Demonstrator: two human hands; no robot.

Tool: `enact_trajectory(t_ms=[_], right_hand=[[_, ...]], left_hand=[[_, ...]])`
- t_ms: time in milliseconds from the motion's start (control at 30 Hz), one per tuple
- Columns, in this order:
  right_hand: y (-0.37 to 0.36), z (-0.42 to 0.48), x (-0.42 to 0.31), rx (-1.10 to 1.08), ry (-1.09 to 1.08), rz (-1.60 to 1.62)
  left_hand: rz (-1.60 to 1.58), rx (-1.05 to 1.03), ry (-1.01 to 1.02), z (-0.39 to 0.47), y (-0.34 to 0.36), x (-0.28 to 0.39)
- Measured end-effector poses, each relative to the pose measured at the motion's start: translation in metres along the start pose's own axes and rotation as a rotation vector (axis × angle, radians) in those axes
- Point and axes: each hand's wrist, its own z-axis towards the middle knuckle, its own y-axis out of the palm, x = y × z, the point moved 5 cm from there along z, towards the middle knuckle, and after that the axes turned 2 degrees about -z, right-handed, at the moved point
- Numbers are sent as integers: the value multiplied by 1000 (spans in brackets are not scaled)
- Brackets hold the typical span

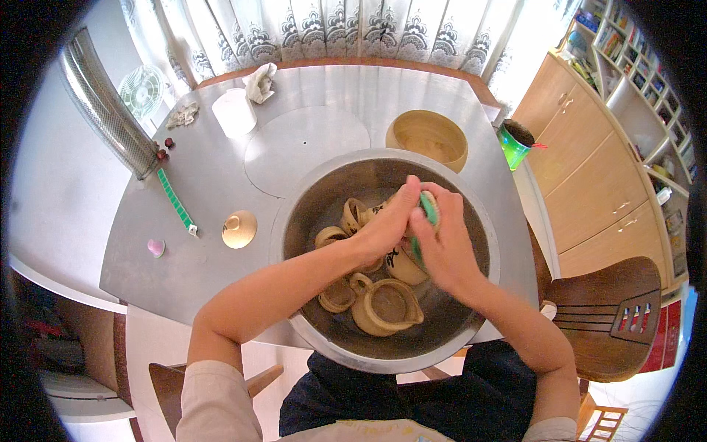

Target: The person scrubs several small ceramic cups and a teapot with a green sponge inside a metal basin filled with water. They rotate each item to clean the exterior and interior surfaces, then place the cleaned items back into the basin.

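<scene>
A wide stainless steel basin (486, 309) stands at the table's near edge, holding several tan ceramic tea pieces, among them a handled pitcher with a spout (378, 326) and a bowl with dark writing (406, 271). Above its right half my two hands are close together. My right hand (447, 237) is closed around a green and beige scrubbing sponge (429, 209). My left hand (392, 221) is against the sponge's left side; whether it grips a piece beneath is hidden by the fingers.
A tan bowl (428, 138) stands behind the basin. On the metal table (210, 287) are a small upturned cup (239, 229), a pink cup (156, 248), a green strip (175, 201), a white roll (235, 113) and crumpled tissue (260, 83). A wooden chair (607, 326) stands right.
</scene>
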Motion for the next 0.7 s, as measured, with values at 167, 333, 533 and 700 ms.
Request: enact_trajectory(t_ms=[167,333,533,700], right_hand=[[14,-8,-32,90,-364,-342],[14,-5,-25,25,-449,-406],[6,-1,-21,170,-337,-205],[4,15,-1,216,47,323]], left_hand=[[-489,47,-214,-11,4,-4],[-730,-84,-300,-17,18,-6],[-334,1,-164,-14,19,-17],[99,68,-11,-12,15,-11]])
